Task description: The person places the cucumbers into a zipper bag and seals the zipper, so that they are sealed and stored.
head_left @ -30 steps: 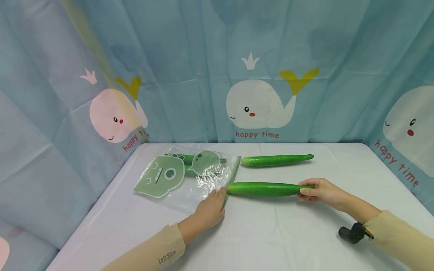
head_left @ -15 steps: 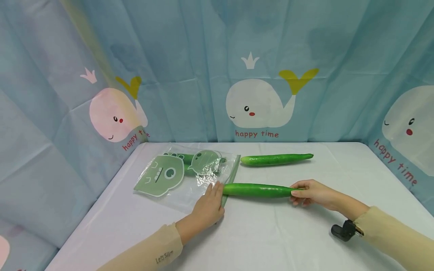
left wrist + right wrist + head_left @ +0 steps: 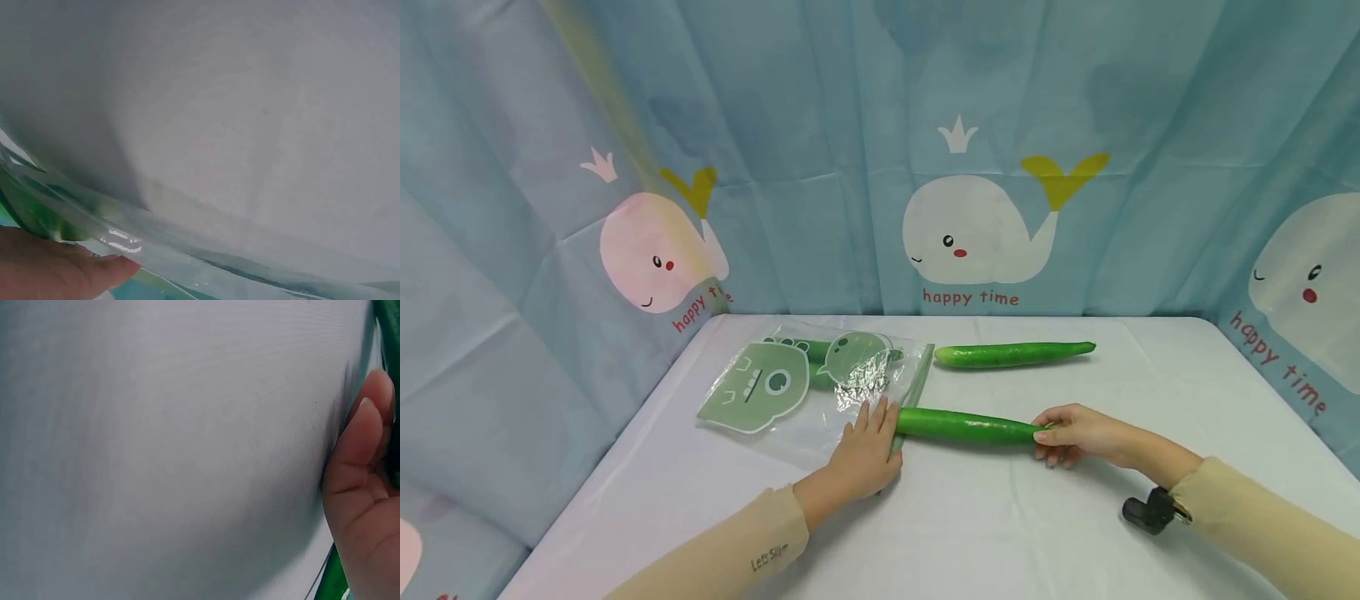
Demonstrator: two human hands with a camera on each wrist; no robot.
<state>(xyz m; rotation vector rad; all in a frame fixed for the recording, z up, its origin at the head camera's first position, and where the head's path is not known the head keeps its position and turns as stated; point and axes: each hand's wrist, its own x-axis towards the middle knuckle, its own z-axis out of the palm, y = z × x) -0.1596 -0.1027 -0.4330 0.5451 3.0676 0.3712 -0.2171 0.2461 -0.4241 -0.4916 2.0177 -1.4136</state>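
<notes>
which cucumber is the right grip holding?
The front cucumber, the lower one in the head view: its thin end is in the right grip. The rear cucumber lies untouched; the other cucumbers are inside the clear bag.

a curtained booth: whale-print cloth [image 3: 820, 250] bounds a white table [image 3: 992, 533].

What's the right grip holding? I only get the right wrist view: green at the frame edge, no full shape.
Observer: A long cucumber, the right grip on its tapered end.
Operator: Where's the other end?
Observer: Right by the left grip, at the green-edged side of the clear bag; can't tell if the tip is inside.
Operator: Any others outside the bag?
Observer: One, a second cucumber, lying beyond the held one on the white table.
</notes>
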